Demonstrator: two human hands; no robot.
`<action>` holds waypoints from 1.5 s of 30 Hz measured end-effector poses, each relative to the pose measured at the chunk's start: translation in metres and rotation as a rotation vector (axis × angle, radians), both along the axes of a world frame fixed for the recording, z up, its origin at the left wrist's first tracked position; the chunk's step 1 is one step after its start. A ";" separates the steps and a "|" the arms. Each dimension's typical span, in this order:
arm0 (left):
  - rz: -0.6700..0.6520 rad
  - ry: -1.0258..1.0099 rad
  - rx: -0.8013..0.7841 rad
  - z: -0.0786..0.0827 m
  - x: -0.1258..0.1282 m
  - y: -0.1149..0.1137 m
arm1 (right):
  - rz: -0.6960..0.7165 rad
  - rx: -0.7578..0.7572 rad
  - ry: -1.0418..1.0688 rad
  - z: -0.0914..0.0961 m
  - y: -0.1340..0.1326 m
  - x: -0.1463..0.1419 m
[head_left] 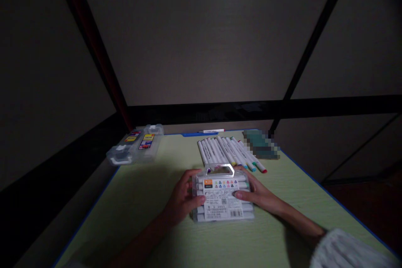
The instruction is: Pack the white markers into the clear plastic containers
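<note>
Between my two hands I hold a clear plastic marker case (220, 215) with a carry handle on top and markers lying inside it. A white printed label with small colour dots and a barcode faces me. My left hand (182, 199) grips the case's left side, thumb on the front. On the right side, my right hand (259, 192) is closed round it, its thumb tip on the label. The other fingers are mostly hidden behind the case. Just beyond, a row of white markers (224, 148) with coloured ends lies side by side on the table.
The pale green table (150, 201) has a blue edge. At its far left stand clear plastic boxes (147, 144) with coloured labels. One marker (213, 131) lies alone at the back edge, and a blurred-out flat object (262, 144) lies at the right. Dark wall panels surround the table.
</note>
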State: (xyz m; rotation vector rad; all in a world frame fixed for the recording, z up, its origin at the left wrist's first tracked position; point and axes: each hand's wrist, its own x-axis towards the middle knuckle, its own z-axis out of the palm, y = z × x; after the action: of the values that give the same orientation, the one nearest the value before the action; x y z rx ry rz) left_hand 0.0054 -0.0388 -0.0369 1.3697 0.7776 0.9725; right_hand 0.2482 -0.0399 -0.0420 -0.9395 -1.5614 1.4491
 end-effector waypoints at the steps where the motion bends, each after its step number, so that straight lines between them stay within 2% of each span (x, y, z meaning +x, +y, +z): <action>1: 0.000 -0.001 -0.004 0.000 0.000 0.000 | -0.002 -0.001 -0.001 0.000 0.000 0.000; 11: -0.039 -0.024 -0.015 -0.002 -0.002 0.002 | 0.002 0.019 -0.004 0.000 0.000 0.001; 20: -0.026 0.028 -0.003 0.006 -0.003 0.000 | -0.003 0.012 0.005 0.000 0.000 0.001; 30: -0.027 0.052 -0.011 0.007 -0.003 -0.001 | -0.005 -0.015 0.021 0.000 0.000 -0.001; 40: -0.015 0.040 0.029 -0.001 -0.002 0.002 | -0.004 -0.049 0.039 0.002 0.000 -0.001; 45: -0.017 0.040 0.006 0.002 -0.001 0.001 | 0.007 -0.066 0.049 0.002 0.001 -0.001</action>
State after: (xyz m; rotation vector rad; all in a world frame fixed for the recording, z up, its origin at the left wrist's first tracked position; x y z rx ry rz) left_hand 0.0040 -0.0382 -0.0349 1.4026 0.7927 0.9374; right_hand 0.2468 -0.0391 -0.0405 -0.9307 -1.4905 1.5251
